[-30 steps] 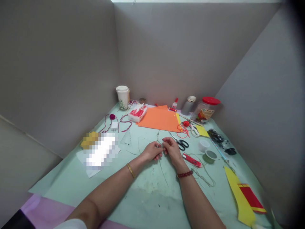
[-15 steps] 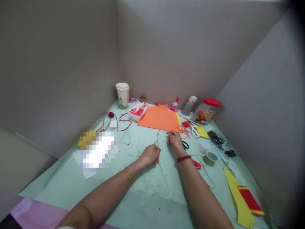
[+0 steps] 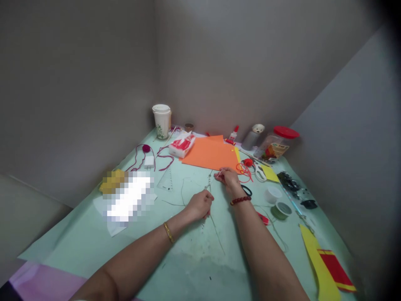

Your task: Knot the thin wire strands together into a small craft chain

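My left hand [image 3: 202,204] is closed on a thin green cord [image 3: 217,236], whose tail runs down toward the front of the table. From its fingertips a knotted, beaded-looking stretch of cord [image 3: 209,180] extends up toward the orange sheets [image 3: 209,154]. Beside that stretch, on the right, my right hand [image 3: 228,179] is pinched, with something small and pinkish at its fingertips, too small to make out. More loose cord [image 3: 173,204] lies left of my left hand.
Black-handled scissors [image 3: 246,190], a white tub [image 3: 273,194] and a green spool [image 3: 281,210] lie right of my right hand. A clear triangle ruler [image 3: 166,180] is on the left. A cup [image 3: 162,122], tissue pack [image 3: 181,145] and red-lidded jar [image 3: 275,144] stand at the back.
My right hand has moved slightly left, closer to the knotted cord, and its fingers have drawn together. My left hand keeps its hold. The view has shifted a little.
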